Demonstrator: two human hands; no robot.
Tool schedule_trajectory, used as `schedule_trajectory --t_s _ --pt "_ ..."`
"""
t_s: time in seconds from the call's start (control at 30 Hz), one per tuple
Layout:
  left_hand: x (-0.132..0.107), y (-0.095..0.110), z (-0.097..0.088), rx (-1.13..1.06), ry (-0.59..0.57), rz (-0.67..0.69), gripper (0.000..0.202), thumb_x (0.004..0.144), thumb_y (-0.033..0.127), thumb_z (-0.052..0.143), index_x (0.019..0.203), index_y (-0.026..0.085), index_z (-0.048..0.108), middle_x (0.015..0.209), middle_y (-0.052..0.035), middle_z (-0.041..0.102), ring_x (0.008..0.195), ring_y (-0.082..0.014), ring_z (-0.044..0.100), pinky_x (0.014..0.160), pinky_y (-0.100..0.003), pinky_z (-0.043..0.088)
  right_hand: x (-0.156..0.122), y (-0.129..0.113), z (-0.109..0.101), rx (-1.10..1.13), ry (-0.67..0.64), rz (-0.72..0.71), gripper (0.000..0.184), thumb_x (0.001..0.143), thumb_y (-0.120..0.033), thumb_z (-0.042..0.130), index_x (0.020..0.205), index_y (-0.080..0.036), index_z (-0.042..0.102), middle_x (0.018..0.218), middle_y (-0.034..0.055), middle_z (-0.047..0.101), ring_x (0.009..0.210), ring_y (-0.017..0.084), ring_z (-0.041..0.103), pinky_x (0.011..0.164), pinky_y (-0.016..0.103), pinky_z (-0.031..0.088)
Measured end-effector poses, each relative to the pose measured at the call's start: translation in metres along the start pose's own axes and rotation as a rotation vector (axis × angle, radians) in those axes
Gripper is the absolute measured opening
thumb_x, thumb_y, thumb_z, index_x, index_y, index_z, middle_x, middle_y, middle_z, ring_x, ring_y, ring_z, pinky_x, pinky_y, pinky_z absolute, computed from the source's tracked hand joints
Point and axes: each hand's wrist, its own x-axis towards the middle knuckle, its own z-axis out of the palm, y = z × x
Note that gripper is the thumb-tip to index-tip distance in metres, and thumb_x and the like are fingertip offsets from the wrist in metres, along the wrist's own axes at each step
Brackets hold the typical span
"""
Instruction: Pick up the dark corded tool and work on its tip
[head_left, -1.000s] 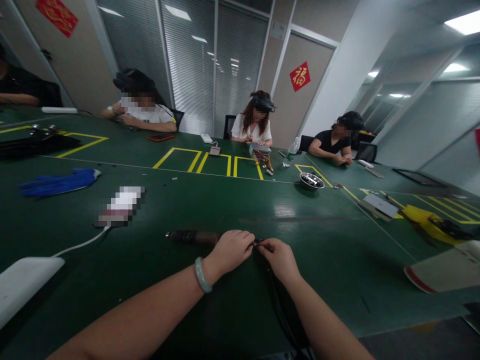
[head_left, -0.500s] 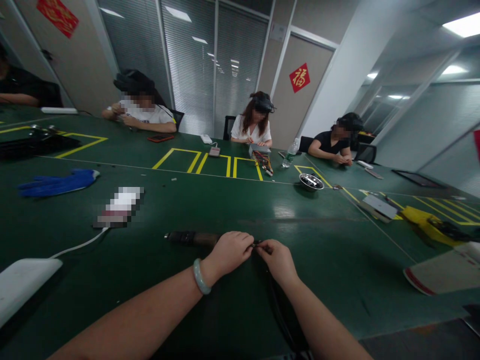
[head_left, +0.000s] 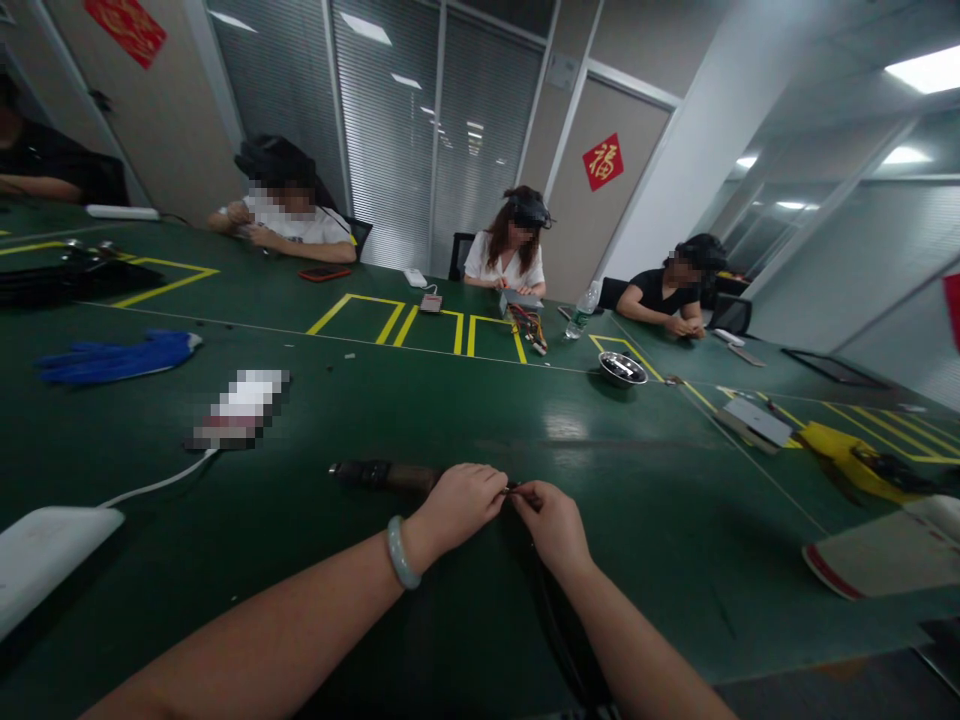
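Observation:
My left hand [head_left: 459, 505], with a pale bangle at the wrist, is curled closed at the middle of the green table [head_left: 480, 420]. My right hand [head_left: 553, 522] meets it fingertip to fingertip. Between the two pinches sits a small dark part [head_left: 513, 488], too small to name. A dark cylindrical tool [head_left: 379, 474] lies on the table just left of my left hand, partly hidden behind it. A dark cable [head_left: 559, 630] runs from under my right hand toward me.
A white device [head_left: 49, 552] with a white cord lies near left, a blue glove [head_left: 120, 358] farther left. A metal bowl [head_left: 622, 368] stands mid-table. Yellow and dark gear [head_left: 862, 452] and a white pad [head_left: 881, 550] lie right. Three people sit across the table.
Both hands stay together at the same spot, fingers shifting only slightly. The view has tilted a little.

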Motion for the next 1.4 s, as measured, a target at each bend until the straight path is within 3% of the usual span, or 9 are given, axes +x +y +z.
schedule_trajectory --t_s 0.2,0.43,0.67,1.03,1.3,1.4 --pt "0.0 -0.001 -0.002 -0.001 -0.005 0.012 0.004 0.089 0.023 0.056 0.09 0.019 0.057 0.09 -0.0025 0.063 0.085 -0.0179 0.06 0.078 -0.031 0.045 0.0 -0.001 -0.002 -0.021 0.011 -0.012 0.018 0.085 -0.031 0.055 0.089 -0.022 0.07 0.087 0.0023 0.069 0.078 0.017 0.063 0.07 0.026 0.046" --pt "0.0 -0.002 0.001 -0.01 -0.005 0.017 0.006 0.088 0.023 0.057 0.092 0.019 0.058 0.09 -0.003 0.064 0.087 -0.0189 0.061 0.081 -0.033 0.046 -0.001 -0.001 -0.004 -0.165 0.029 -0.172 0.016 0.088 -0.022 0.053 0.091 -0.023 0.069 0.091 0.0012 0.067 0.085 0.017 0.062 0.078 0.027 0.044" --pt "-0.002 -0.003 0.005 -0.024 0.016 0.005 0.017 0.088 0.022 0.056 0.104 0.018 0.06 0.103 -0.0064 0.067 0.099 -0.0213 0.062 0.092 -0.037 0.046 -0.002 -0.002 -0.004 -0.238 0.038 -0.203 0.014 0.089 -0.02 0.054 0.092 -0.023 0.068 0.091 0.001 0.066 0.084 0.017 0.062 0.078 0.026 0.043" --pt "0.0 -0.002 0.009 -0.051 0.006 -0.039 0.017 0.087 0.02 0.057 0.103 0.017 0.061 0.101 -0.0071 0.068 0.097 -0.0213 0.063 0.091 -0.037 0.047 0.002 -0.012 -0.004 -0.451 -0.014 -0.266 0.017 0.092 -0.017 0.051 0.09 -0.021 0.067 0.087 0.0027 0.065 0.079 0.016 0.061 0.076 0.026 0.044" --pt "0.001 -0.004 0.007 -0.06 -0.004 -0.044 0.011 0.087 0.02 0.056 0.097 0.017 0.06 0.093 -0.0068 0.067 0.089 -0.0216 0.063 0.085 -0.037 0.048 0.012 -0.006 -0.006 -0.646 -0.047 -0.438 0.018 0.093 -0.018 0.051 0.097 -0.023 0.068 0.086 0.0026 0.064 0.078 0.017 0.059 0.073 0.027 0.046" --pt "-0.002 -0.001 0.002 -0.064 0.007 -0.028 0.02 0.087 0.019 0.056 0.107 0.018 0.057 0.107 -0.007 0.066 0.102 -0.0217 0.061 0.092 -0.037 0.046 0.014 0.0 -0.004 -0.649 -0.027 -0.496 0.017 0.091 -0.016 0.053 0.097 -0.023 0.067 0.1 0.0042 0.066 0.089 0.019 0.06 0.08 0.029 0.047"
